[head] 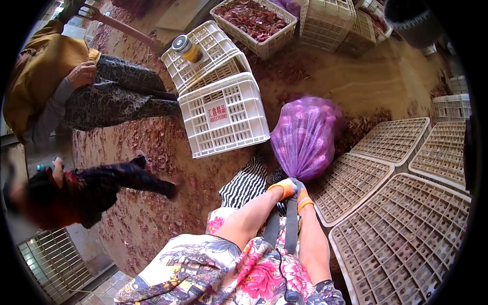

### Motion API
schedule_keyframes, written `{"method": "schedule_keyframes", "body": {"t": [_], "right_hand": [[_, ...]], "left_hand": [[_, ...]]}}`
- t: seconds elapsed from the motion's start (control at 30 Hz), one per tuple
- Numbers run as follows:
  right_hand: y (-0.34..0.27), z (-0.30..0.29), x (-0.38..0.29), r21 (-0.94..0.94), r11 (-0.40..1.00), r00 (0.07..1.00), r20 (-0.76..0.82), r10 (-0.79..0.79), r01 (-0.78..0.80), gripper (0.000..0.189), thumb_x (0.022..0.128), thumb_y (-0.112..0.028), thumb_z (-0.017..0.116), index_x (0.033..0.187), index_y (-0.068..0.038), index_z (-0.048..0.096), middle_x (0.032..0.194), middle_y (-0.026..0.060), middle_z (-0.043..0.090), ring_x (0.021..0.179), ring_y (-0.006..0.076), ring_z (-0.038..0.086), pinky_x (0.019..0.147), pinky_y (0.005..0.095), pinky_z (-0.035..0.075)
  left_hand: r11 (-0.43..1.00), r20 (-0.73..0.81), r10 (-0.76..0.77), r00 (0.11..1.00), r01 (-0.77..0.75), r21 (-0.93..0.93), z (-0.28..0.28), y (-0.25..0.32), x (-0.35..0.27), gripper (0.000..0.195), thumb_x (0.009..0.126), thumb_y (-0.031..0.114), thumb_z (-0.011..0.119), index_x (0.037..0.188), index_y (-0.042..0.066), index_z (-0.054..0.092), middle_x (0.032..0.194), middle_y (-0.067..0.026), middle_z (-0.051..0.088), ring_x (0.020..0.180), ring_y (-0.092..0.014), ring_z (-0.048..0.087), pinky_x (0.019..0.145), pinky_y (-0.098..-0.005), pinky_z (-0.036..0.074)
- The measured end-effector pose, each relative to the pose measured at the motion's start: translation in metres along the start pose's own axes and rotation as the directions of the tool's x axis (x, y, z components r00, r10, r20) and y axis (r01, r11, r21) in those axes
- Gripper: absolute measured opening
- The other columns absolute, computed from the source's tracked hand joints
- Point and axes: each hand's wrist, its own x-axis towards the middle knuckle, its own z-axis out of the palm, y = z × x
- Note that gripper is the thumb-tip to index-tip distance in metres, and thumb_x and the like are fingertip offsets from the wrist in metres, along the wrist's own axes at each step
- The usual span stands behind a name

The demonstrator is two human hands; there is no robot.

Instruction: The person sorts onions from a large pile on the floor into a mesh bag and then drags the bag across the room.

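Both my hands, in orange and grey work gloves, are together at the gathered neck of a purple mesh bag [303,137]. The bag is full of round reddish onions and hangs or rests just beyond my hands; which of the two I cannot tell. My left hand [284,188] closes on the neck from the left side, and my right hand [303,196] closes on it from the right. Dark straps run down over my flowered clothing below the gloves. The fingertips are partly hidden by the bunched mesh.
White plastic crates [225,114] stand left of the bag, a lidded jar [187,48] on one. Several upturned crates [404,236] line the right. A crate of onion skins [253,19] stands ahead. Two people [126,91] are at the left; skins litter the floor [160,221].
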Motion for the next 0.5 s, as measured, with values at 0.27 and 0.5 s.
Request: {"method": "schedule_keyframes", "body": {"t": [0.27,0.5], "right_hand": [[0.007,-0.010,0.000,-0.011,0.999,0.996,-0.077,0.042,-0.043,0.028,0.081,-0.034,0.050,0.091,-0.013,0.064,0.085,0.0035,0.062,0.077,0.0176,0.058,0.068,0.0305,0.048],[0.001,0.006,-0.013,-0.068,0.998,0.995,0.102,-0.005,0.012,0.019,0.079,-0.023,0.050,0.081,-0.010,0.063,0.075,0.0034,0.062,0.066,0.0165,0.059,0.061,0.0285,0.048]], "left_hand": [[0.981,-0.067,-0.045,0.997,0.031,-0.190,-0.002,0.013,-0.016,0.028,0.063,0.011,0.054,0.088,0.004,0.065,0.084,-0.0075,0.065,0.074,-0.015,0.057,0.067,-0.0315,0.046],[0.992,-0.163,-0.096,0.982,0.082,-0.093,0.021,-0.004,-0.007,0.020,0.066,0.013,0.054,0.081,0.006,0.066,0.079,-0.0083,0.064,0.074,-0.016,0.060,0.067,-0.0311,0.047]]}}
